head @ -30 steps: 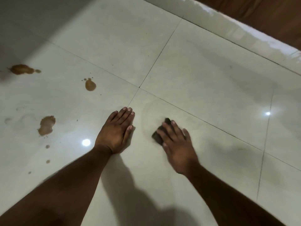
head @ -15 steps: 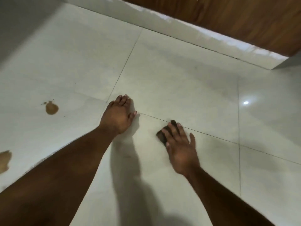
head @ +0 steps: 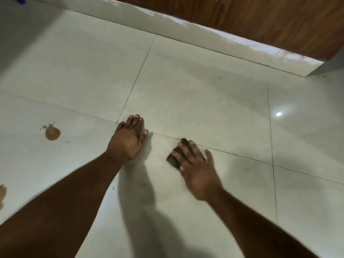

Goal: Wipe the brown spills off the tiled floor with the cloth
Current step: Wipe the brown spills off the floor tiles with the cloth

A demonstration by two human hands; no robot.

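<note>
Floor: glossy pale tiled floor [head: 195, 94] with thin dark grout lines, a white skirting strip [head: 204, 32] and a brown wooden panel [head: 260, 17] at the far edge.
Head view, left hand [head: 128, 139]: flat on the tile, fingers straight and together, holding nothing.
Right hand [head: 195, 168]: fingers spread and straight, pressing down on a small dark folded cloth [head: 174, 159] that sits just under the grout line.
Spills: round brown spill [head: 52, 133] well left of the left hand; another brown patch [head: 2, 194] cut off at the left edge.
Extras: bright light reflection [head: 278, 114] on the right tile.
</note>
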